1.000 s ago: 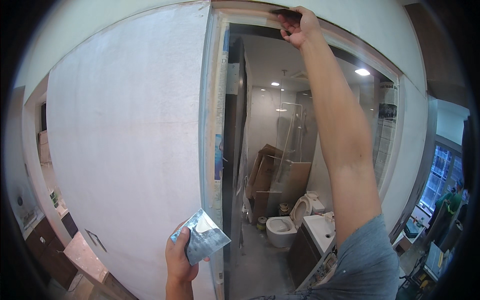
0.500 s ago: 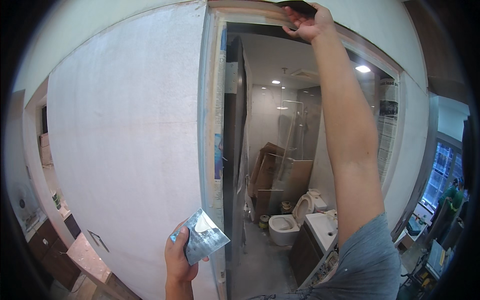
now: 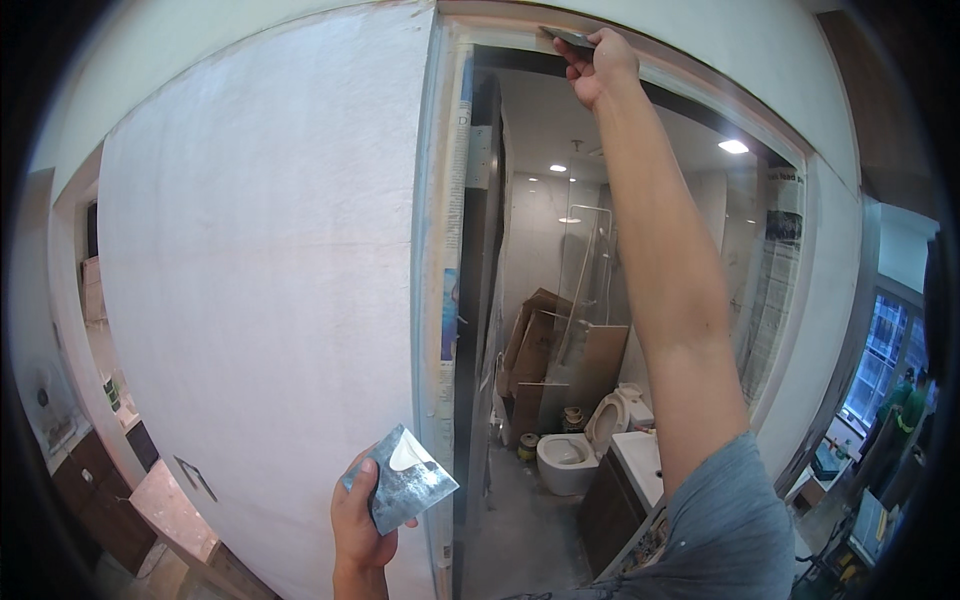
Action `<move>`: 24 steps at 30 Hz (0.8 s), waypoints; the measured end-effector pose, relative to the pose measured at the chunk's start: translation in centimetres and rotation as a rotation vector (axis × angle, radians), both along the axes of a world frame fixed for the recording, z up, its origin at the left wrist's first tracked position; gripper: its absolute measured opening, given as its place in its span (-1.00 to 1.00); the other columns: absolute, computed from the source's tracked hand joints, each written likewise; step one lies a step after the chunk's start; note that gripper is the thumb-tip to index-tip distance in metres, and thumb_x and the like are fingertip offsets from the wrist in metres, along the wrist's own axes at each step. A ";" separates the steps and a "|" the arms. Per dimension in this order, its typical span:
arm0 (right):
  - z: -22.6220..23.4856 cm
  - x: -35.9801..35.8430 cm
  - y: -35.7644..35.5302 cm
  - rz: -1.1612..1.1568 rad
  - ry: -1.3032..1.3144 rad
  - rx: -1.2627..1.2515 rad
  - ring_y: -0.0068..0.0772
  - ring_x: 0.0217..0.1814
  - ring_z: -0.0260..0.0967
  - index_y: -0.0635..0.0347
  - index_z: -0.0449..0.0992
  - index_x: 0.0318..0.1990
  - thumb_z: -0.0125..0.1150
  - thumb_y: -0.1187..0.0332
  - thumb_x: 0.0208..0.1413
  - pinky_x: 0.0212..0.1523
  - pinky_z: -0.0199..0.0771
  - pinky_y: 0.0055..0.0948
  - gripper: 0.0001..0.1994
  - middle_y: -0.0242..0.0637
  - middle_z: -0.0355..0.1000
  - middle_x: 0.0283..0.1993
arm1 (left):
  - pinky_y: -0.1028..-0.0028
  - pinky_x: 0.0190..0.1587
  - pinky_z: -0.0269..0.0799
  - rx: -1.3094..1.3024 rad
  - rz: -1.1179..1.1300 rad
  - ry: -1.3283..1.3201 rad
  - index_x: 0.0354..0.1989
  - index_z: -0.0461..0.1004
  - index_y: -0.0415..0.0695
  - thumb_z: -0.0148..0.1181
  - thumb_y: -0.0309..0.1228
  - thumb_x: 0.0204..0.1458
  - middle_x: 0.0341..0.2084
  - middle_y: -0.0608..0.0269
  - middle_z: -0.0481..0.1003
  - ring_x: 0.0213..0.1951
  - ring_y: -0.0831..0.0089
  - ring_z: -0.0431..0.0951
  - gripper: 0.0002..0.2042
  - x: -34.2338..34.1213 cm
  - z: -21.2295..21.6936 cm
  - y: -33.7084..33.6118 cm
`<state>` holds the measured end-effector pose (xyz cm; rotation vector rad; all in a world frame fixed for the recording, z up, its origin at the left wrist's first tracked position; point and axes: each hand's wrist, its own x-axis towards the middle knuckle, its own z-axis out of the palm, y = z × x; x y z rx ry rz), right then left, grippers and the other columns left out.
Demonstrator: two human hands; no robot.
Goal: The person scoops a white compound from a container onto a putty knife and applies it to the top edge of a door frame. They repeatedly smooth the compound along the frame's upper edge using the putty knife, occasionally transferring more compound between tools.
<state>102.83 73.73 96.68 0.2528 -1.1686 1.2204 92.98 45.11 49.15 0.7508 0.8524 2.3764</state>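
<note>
My left hand (image 3: pixel 358 522), low in front of the white wall panel (image 3: pixel 260 240), grips a square metal putty plate (image 3: pixel 415 492). A smooth dab of white putty (image 3: pixel 406 455) lies near the plate's upper edge. Overhead, my right arm is stretched up to the top of the door frame (image 3: pixel 500 30). My right hand (image 3: pixel 610 70) is closed round a dark, flat scraper (image 3: pixel 568 42), seen nearly edge-on against or close to the frame's top strip. Whether its blade touches the strip is hard to tell.
Newspaper (image 3: pixel 783 235) covers parts of the door jambs. Through the doorway are a toilet (image 3: pixel 568 458), a vanity with basin (image 3: pixel 628 485) and leaning cardboard (image 3: pixel 535 345). A pinkish bench top (image 3: pixel 178 505) stands at lower left. A person in green (image 3: pixel 905 400) is far right.
My right hand has moved left and slightly down along the top of the frame, and the scraper has tilted. The left hand with the plate stays almost in place. The view has shifted a little.
</note>
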 end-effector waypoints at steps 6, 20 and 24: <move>3.2 -0.7 -0.4 -0.036 -0.048 0.014 -0.35 -0.31 0.59 0.12 0.30 0.02 -0.12 0.37 0.23 -0.17 0.18 -0.28 -0.77 -0.18 0.52 -0.14 | 0.55 -0.67 0.52 0.016 0.022 -0.010 0.19 0.36 -0.41 0.06 -0.17 0.31 -0.27 0.10 0.58 -0.48 0.47 0.62 -0.50 -0.2 -0.6 -0.4; 4.3 3.5 -1.1 0.117 -0.189 0.059 -0.47 -0.23 0.56 0.17 0.45 -0.03 -0.29 0.23 0.34 -0.05 0.13 -0.20 -0.65 -0.10 0.62 -0.14 | 0.54 -0.66 0.51 0.030 0.003 -0.007 0.20 0.35 -0.41 0.06 -0.17 0.31 -0.27 0.08 0.58 -0.48 0.44 0.63 -0.50 0.0 -0.5 -0.4; 2.7 4.0 -2.7 0.226 -0.089 -0.071 -0.36 -0.47 0.42 0.24 0.50 -0.26 -0.29 0.17 0.41 -0.21 0.28 -0.26 -0.57 -0.22 0.52 -0.47 | 0.54 -0.67 0.52 0.021 0.014 -0.019 0.19 0.35 -0.42 0.06 -0.17 0.31 -0.27 0.08 0.58 -0.48 0.45 0.63 -0.49 0.0 -0.3 -0.4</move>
